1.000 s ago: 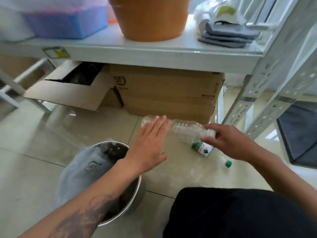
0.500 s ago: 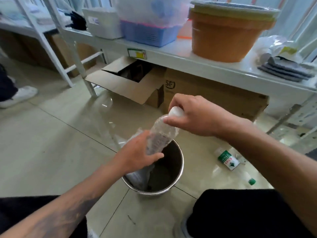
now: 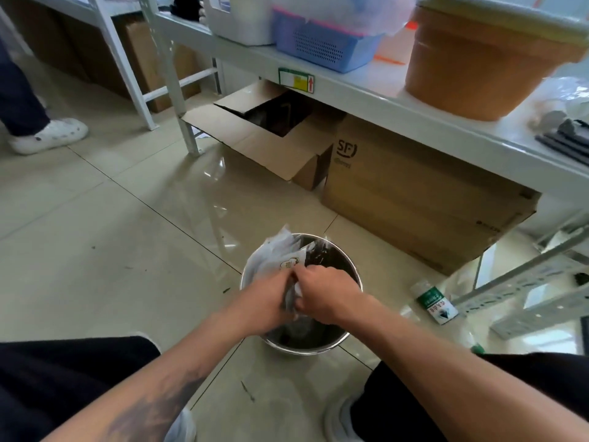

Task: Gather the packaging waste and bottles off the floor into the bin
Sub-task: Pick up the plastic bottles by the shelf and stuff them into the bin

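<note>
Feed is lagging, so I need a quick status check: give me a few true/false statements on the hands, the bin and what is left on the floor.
1. Both hands are over the metal bin. True.
2. A bottle with a green label lies on the floor right of the bin. True.
3. The bin has tipped onto its side. False: it stands upright.
4. White plastic packaging sticks up at the bin's far-left rim. True.
5. The orange tub sits on the floor. False: it is on the shelf.
</note>
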